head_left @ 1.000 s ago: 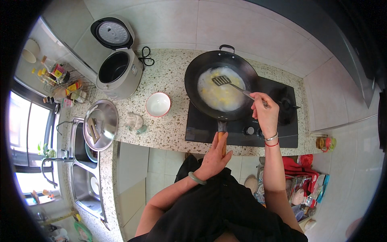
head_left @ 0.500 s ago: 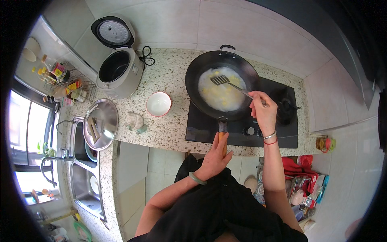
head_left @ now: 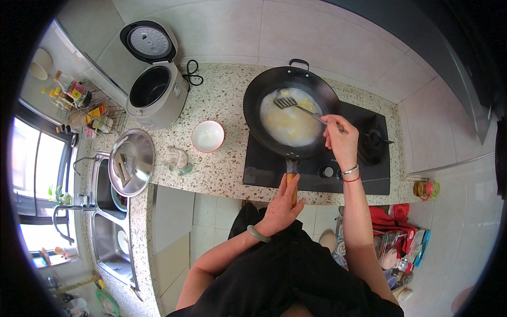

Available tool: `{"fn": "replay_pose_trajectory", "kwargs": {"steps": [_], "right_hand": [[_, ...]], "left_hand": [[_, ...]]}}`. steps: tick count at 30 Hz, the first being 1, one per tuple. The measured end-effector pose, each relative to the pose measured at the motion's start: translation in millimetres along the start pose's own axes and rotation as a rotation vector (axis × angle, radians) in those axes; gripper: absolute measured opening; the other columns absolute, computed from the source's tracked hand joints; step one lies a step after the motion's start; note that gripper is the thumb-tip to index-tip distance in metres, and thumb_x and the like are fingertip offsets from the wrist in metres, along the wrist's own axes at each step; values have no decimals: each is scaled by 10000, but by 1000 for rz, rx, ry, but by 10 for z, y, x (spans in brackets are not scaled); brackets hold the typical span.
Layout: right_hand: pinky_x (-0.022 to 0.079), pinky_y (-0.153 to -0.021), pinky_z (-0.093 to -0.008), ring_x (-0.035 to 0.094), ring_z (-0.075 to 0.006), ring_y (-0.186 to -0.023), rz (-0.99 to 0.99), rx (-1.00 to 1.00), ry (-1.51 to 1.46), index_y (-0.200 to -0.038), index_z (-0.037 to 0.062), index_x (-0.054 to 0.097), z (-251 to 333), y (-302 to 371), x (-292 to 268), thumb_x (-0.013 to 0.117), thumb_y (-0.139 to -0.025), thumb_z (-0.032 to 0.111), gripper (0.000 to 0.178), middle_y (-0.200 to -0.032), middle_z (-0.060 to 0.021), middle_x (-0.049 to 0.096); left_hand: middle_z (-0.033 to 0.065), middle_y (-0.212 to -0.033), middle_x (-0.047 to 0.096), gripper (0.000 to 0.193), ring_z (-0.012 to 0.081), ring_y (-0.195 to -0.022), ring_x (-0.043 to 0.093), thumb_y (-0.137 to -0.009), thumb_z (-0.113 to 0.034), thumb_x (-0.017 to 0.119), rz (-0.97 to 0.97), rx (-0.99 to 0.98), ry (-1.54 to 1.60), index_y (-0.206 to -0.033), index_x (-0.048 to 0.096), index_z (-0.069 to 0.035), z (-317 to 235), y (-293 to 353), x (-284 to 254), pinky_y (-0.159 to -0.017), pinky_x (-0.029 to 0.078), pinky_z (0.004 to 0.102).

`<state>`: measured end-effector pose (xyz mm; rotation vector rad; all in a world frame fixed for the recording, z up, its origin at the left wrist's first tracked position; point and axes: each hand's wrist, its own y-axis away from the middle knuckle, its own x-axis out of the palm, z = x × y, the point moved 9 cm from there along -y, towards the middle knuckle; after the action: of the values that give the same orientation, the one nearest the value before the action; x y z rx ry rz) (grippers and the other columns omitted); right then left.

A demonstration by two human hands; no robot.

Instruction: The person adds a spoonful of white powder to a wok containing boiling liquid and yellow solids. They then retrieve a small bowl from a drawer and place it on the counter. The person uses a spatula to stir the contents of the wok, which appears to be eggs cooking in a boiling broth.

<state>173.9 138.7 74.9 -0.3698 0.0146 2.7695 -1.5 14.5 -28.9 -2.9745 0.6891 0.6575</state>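
A large dark wok (head_left: 256,124) rests on the left side of the black gas hob (head_left: 311,177). Whitish, cloudy liquid with pale yellow pieces (head_left: 290,124) fills its bottom. My left hand (head_left: 281,208) is closed round the wok's wooden handle (head_left: 293,185). With my right hand (head_left: 342,141) I grip the shaft of a slotted spatula (head_left: 285,102), whose head lies over the far left part of the liquid. Whether its edge is under the surface is hard to tell.
Left of the wok stand a white bowl (head_left: 207,136) and a small figurine (head_left: 178,158). An open rice cooker (head_left: 156,98) is at the back left. A metal lid (head_left: 142,145) lies by the sink (head_left: 113,248). The range hood (head_left: 443,58) overhangs the right.
The spatula's head has shifted slightly left and away from me, and my right hand has moved a little left with it. My left hand and the wok have stayed put.
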Motion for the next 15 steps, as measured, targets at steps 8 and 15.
{"fn": "replay_pose_trajectory", "kwargs": {"steps": [8, 15], "right_hand": [[358, -396, -220, 517, -63, -442, -23, 36, -53, -966, 19, 716, -148, -71, -141, 542, -979, 164, 227, -610, -14, 592], [356, -396, -218, 509, -58, -436, 0, 37, -32, -985, 21, 714, -198, 127, -170, 546, -985, 170, 225, -610, -11, 587]], "left_hand": [[288, -1562, 191, 734, 508, -1188, 516, -919, -273, 644, 53, -82, 25, -1529, 246, -180, -8, 6, 1, -922, 499, 459], [295, -1559, 194, 735, 515, -1157, 534, -921, -279, 638, -2, -12, -1, -1531, 240, -184, 30, 5, 21, -895, 512, 463]]}}
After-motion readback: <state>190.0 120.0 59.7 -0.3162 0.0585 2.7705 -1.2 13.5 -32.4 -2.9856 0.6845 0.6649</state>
